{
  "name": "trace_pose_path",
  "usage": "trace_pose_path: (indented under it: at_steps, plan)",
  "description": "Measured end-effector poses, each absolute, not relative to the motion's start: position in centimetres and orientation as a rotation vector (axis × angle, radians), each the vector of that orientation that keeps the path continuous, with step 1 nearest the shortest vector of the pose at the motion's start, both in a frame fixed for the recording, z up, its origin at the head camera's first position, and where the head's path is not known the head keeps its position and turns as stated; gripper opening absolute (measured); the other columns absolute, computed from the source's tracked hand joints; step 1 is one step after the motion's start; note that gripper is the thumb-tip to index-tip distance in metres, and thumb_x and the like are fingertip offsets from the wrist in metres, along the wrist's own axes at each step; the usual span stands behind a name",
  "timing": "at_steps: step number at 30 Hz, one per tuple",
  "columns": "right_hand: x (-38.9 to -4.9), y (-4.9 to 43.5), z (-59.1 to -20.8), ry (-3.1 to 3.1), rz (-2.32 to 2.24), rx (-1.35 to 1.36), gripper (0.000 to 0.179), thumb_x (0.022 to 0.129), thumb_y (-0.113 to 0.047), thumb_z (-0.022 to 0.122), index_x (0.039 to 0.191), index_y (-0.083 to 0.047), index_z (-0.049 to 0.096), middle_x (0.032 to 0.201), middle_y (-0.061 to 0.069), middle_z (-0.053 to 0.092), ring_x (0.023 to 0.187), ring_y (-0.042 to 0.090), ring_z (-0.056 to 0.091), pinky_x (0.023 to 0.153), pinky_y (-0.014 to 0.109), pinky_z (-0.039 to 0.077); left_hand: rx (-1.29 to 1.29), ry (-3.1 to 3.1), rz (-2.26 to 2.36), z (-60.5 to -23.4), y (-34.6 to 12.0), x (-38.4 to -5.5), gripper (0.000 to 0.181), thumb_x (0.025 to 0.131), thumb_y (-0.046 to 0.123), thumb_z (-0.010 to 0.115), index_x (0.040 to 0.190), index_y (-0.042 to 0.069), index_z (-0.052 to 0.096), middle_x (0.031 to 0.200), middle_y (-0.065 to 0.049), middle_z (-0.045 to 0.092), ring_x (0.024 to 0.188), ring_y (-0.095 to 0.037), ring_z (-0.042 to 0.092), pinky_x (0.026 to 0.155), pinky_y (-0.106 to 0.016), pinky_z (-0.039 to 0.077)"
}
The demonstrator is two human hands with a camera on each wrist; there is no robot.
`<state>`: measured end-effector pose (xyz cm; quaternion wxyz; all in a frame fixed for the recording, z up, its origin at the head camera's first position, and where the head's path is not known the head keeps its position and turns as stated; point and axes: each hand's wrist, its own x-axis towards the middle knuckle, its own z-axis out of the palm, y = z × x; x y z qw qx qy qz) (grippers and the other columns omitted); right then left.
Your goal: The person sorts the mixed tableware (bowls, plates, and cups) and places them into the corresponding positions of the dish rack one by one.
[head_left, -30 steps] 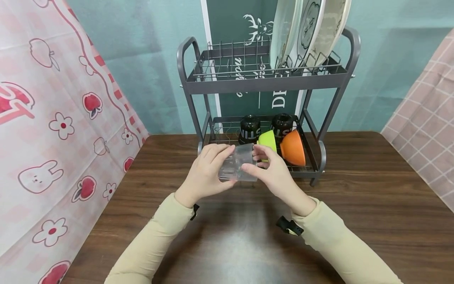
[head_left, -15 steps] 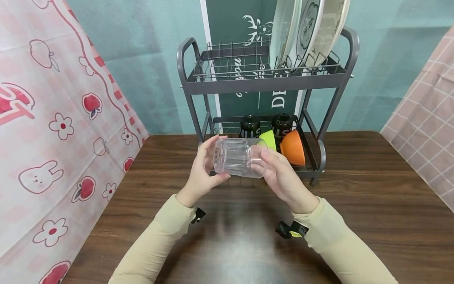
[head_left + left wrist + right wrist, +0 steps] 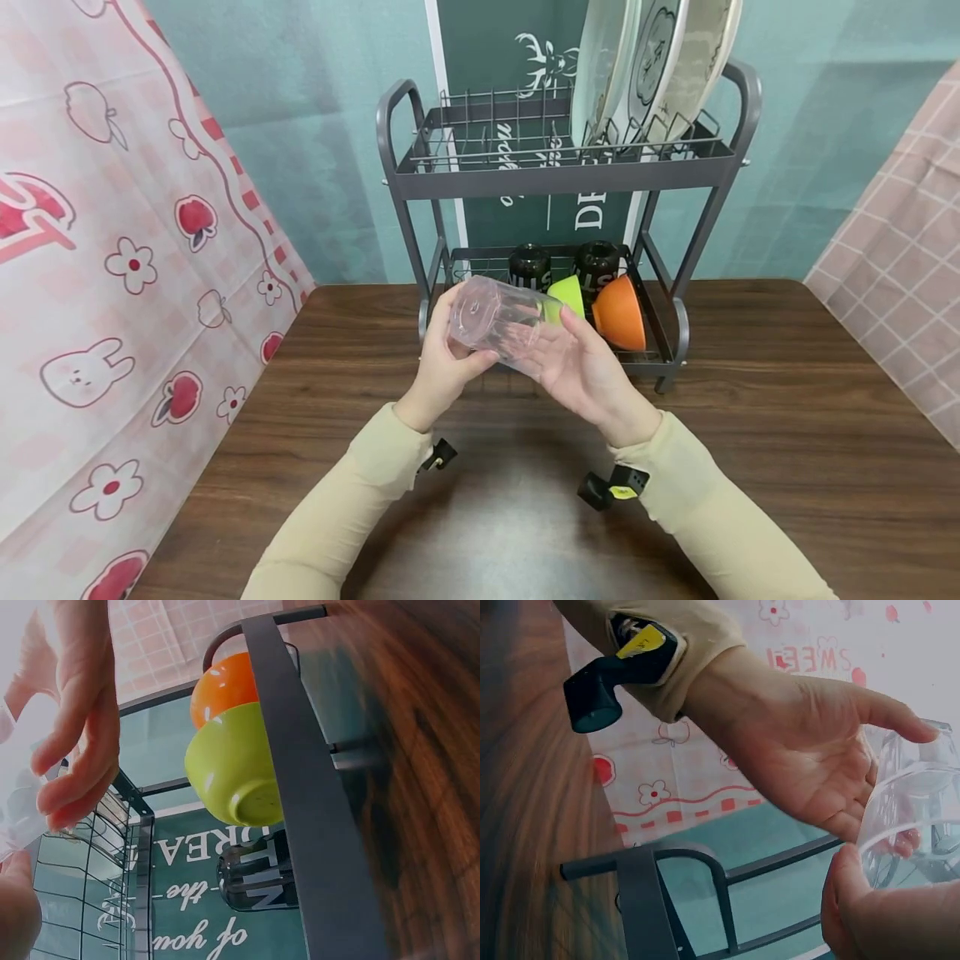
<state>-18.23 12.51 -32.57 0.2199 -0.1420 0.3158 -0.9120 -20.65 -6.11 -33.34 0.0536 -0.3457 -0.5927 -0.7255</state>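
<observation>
A clear drinking glass (image 3: 498, 321) is held in the air by both hands, tilted with its base up to the left. My left hand (image 3: 438, 358) grips the base end, its thumb along the near side and its other fingers mostly hidden behind. At the lower right end, my right hand (image 3: 588, 371) holds the glass, with the thumb by the rim and fingers showing through the wall. The left wrist view shows the right hand's bent fingers (image 3: 82, 757) against the glass. In the right wrist view, the left hand (image 3: 802, 742) reaches around the glass (image 3: 915, 795).
Behind the hands stands a two-tier dish rack (image 3: 562, 177). Its lower tier holds a green bowl (image 3: 567, 292), an orange bowl (image 3: 621, 315) and two black cups (image 3: 529, 265). Plates (image 3: 651, 71) stand upright on the upper tier. The wooden table (image 3: 787, 400) extends around it.
The glass has turned from lying sideways to tilted, its base now facing up toward the head camera. The right palm has rolled upward beneath the rim end, and the left hand has shifted slightly right.
</observation>
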Motion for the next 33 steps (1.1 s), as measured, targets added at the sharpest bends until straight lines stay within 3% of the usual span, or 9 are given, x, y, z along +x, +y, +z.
trace_pose_path:
  at_steps: [9, 13, 17, 20, 24, 27, 30, 33]
  plan:
    - [-19.7, 13.6, -32.0, 1.101, -2.464, -0.35, 0.054, 0.1, -0.038, 0.03, 0.14, -0.004, 0.02, 0.128, 0.009, 0.049, 0.116, 0.02, 0.052, 0.098, 0.029, 0.044, -0.993, -1.759, -2.162, -32.8, -5.4, -22.3, 0.104, 0.067, 0.057, 0.074, 0.136, -0.005, 0.026, 0.126, 0.003, 0.042, 0.115, -0.009, 0.046, 0.096, -0.022, 0.042]
    - [-20.1, 14.5, -31.6, 1.394, -2.566, -0.275, 0.035, 0.099, -0.029, 0.04, 0.123, -0.003, 0.041, 0.116, 0.008, 0.05, 0.108, 0.019, 0.051, 0.095, 0.028, 0.044, -0.901, -1.768, -2.087, -32.4, -5.3, -23.4, 0.099, 0.067, 0.057, 0.074, 0.135, -0.001, 0.031, 0.126, -0.002, 0.045, 0.114, -0.012, 0.049, 0.098, -0.028, 0.043]
    - [-20.5, 16.1, -31.2, 1.646, -2.845, -0.29, 0.011, 0.095, -0.013, 0.051, 0.103, -0.006, 0.053, 0.096, 0.005, 0.06, 0.09, 0.017, 0.057, 0.084, 0.024, 0.048, -0.735, -1.845, -1.974, -31.4, -5.4, -24.9, 0.077, 0.074, 0.034, 0.074, 0.133, 0.005, 0.036, 0.128, -0.007, 0.046, 0.114, -0.015, 0.052, 0.099, -0.033, 0.043]
    - [-21.1, 17.3, -30.5, 1.883, -3.063, -0.242, 0.008, 0.09, -0.004, 0.056, 0.097, -0.006, 0.055, 0.087, 0.003, 0.06, 0.079, 0.013, 0.057, 0.076, 0.019, 0.048, -0.603, -1.938, -1.916, -30.9, -5.7, -25.8, 0.067, 0.077, 0.017, 0.071, 0.134, 0.008, 0.036, 0.128, -0.009, 0.047, 0.116, -0.017, 0.052, 0.098, -0.033, 0.044]
    - [-22.2, 19.3, -29.5, 2.158, -3.303, -0.005, 0.013, 0.085, 0.005, 0.056, 0.089, -0.008, 0.054, 0.089, 0.001, 0.05, 0.082, 0.011, 0.049, 0.077, 0.019, 0.04, -0.451, -2.047, -1.85, -31.1, -5.9, -26.7, 0.067, 0.077, 0.016, 0.072, 0.133, 0.008, 0.037, 0.127, -0.01, 0.048, 0.115, -0.021, 0.054, 0.094, -0.036, 0.047]
    - [-23.5, 21.1, -28.7, 2.269, -3.384, 0.182, 0.014, 0.087, 0.004, 0.051, 0.092, -0.009, 0.048, 0.097, 0.0, 0.04, 0.089, 0.009, 0.041, 0.08, 0.019, 0.034, -0.343, -2.122, -1.772, -31.7, -5.9, -27.4, 0.068, 0.075, 0.02, 0.073, 0.131, 0.006, 0.038, 0.125, -0.01, 0.049, 0.113, -0.022, 0.054, 0.093, -0.038, 0.047]
    - [-24.8, 23.0, -28.2, 2.346, -3.287, 0.253, 0.012, 0.094, -0.005, 0.045, 0.104, -0.011, 0.044, 0.106, -0.004, 0.037, 0.099, 0.005, 0.039, 0.087, 0.017, 0.031, -0.283, -2.197, -1.699, -32.2, -5.7, -28.2, 0.069, 0.073, 0.021, 0.074, 0.13, 0.005, 0.038, 0.125, -0.01, 0.049, 0.11, -0.023, 0.053, 0.092, -0.038, 0.046]
    - [-25.9, 24.3, -28.4, 2.416, -3.094, 0.192, 0.014, 0.099, -0.016, 0.036, 0.111, -0.014, 0.044, 0.109, -0.005, 0.043, 0.106, 0.005, 0.041, 0.093, 0.017, 0.028, -0.238, -2.292, -1.639, -32.6, -5.4, -28.8, 0.071, 0.071, 0.023, 0.074, 0.13, 0.005, 0.038, 0.124, -0.01, 0.05, 0.109, -0.023, 0.053, 0.092, -0.039, 0.046]
